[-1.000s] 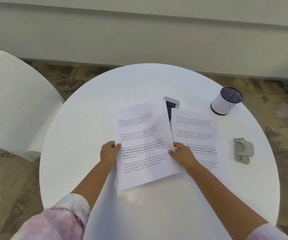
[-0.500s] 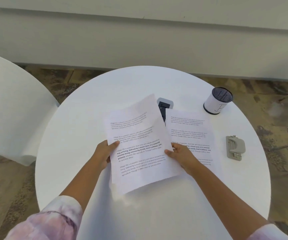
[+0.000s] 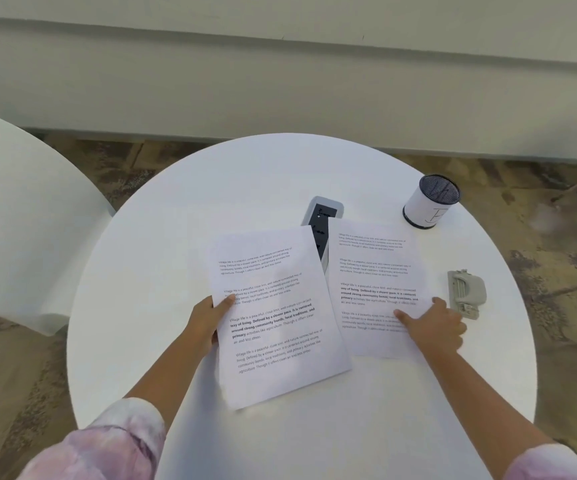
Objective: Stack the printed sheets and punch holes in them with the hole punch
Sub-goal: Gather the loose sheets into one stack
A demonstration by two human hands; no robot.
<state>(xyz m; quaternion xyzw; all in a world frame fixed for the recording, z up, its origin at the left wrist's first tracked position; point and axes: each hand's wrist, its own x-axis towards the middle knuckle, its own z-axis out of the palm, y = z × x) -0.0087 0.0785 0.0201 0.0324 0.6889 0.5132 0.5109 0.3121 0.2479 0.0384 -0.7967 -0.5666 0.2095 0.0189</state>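
Two printed sheets lie on the round white table [image 3: 280, 174]. My left hand [image 3: 207, 322] grips the left edge of the nearer printed sheet [image 3: 276, 317], which is lifted a little and tilted. To its right the second printed sheet [image 3: 373, 268] lies flat, and my right hand [image 3: 434, 322] rests on its lower right part with fingers spread. The grey hole punch [image 3: 467, 293] sits on the table just right of that hand, untouched.
A white cup with a dark mesh top [image 3: 430, 201] stands at the table's back right. A grey and black power socket block [image 3: 321, 220] lies partly under the sheets. A white chair [image 3: 20, 220] stands to the left. A wall runs behind the table.
My right hand has let go of the left sheet and moved right onto the second sheet. My left hand keeps hold of the left sheet.
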